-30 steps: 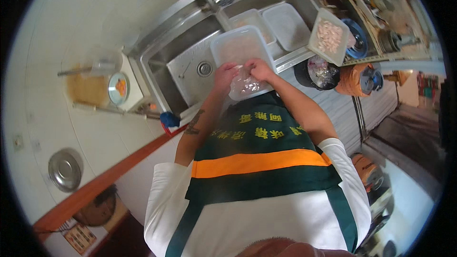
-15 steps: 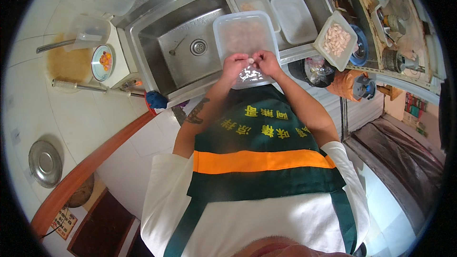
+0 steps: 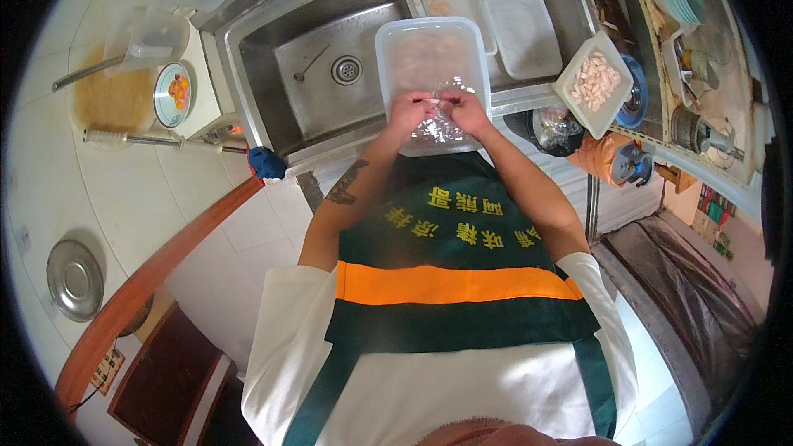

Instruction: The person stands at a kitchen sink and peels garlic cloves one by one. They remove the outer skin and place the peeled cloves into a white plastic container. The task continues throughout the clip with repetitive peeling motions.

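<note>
A white plastic tub (image 3: 384,58) of water, with pinkish pieces (image 3: 425,54) under the surface, stands at the near edge of the sink in front of me. Over its near half, my left hand (image 3: 409,113) and my right hand (image 3: 464,112) meet fingertip to fingertip. Both are closed in a pinch on a small pale piece (image 3: 435,102), mostly covered by the fingers; its exact kind is too small to tell. To the right, a squarish white container (image 3: 568,91) holds a heap of similar pale pinkish pieces (image 3: 596,80).
Behind the tub, two white plastic containers (image 3: 522,35) sit in the right sink basin. The left steel basin (image 3: 285,49) has a drain. A bowl (image 3: 162,107) with orange bits stands on the left ledge. Bags (image 3: 555,128) hang at right, below a shelf with stacked green bowls (image 3: 679,0).
The view has shifted slightly. My hands stay together over the tub, and the pale piece shows less between the fingertips than before.
</note>
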Demonstrator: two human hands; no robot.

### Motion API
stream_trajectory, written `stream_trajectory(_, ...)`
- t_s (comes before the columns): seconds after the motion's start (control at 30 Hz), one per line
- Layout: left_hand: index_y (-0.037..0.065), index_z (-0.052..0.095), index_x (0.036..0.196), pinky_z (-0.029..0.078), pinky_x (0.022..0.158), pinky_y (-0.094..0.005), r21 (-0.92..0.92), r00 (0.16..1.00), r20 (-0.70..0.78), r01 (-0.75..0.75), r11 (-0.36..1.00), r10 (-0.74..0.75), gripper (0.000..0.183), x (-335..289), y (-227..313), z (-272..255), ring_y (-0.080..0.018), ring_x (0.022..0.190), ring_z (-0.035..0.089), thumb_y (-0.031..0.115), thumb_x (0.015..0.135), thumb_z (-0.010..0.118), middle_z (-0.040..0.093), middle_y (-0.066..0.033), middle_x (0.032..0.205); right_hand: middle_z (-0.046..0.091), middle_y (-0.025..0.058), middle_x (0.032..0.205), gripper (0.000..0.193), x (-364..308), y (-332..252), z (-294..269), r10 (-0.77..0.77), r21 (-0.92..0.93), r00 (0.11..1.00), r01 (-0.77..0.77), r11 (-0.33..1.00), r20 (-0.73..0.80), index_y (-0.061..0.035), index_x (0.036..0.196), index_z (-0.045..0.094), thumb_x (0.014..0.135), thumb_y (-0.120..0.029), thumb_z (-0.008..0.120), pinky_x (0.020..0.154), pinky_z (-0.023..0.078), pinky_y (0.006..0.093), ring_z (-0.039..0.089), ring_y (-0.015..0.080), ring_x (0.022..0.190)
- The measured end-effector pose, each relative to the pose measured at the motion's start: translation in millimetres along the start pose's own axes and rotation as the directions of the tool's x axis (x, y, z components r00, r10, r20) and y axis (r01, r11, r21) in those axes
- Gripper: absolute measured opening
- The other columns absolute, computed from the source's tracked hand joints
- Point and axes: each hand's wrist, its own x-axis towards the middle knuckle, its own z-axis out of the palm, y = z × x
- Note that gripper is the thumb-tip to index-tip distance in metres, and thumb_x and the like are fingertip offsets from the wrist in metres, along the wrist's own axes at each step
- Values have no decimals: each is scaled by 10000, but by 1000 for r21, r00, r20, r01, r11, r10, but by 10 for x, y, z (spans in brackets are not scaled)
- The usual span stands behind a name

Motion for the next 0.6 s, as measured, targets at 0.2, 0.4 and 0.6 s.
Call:
stream_trajectory(0.2, -30, 642, 1149, 560, 754, -285, 144, 996, 33, -92, 985, 88, 283, 7, -96, 68, -165, 830, 666, 19, 872, 667, 688, -115, 1029, 678, 60, 830, 144, 146, 117, 44, 130, 171, 990, -138, 976, 54, 31, 1001, 691, 914, -19, 587, 618, 475, 264, 583, 110, 683)
stream_trajectory(0.4, 7, 674, 1102, 527, 731, -301, 470, 965, 42, -247, 847, 258, 301, 68, -184, 60, -154, 832, 656, 29, 804, 702, 716, -82, 938, 649, 43, 768, 127, 141, 130, 62, 310, 402, 946, -320, 858, 92, 21, 1005, 670, 943, -54, 588, 556, 470, 240, 562, 92, 613)
stream_trajectory(0.6, 62, 698, 1050, 527, 774, -355, 644, 944, 13, -261, 720, 331, 266, 61, -149, 70, -234, 856, 680, 60, 787, 668, 721, -130, 939, 664, 63, 865, 139, 121, 84, 47, 350, 417, 925, -380, 826, 151, 20, 1050, 651, 952, -37, 571, 636, 527, 227, 624, 112, 692)
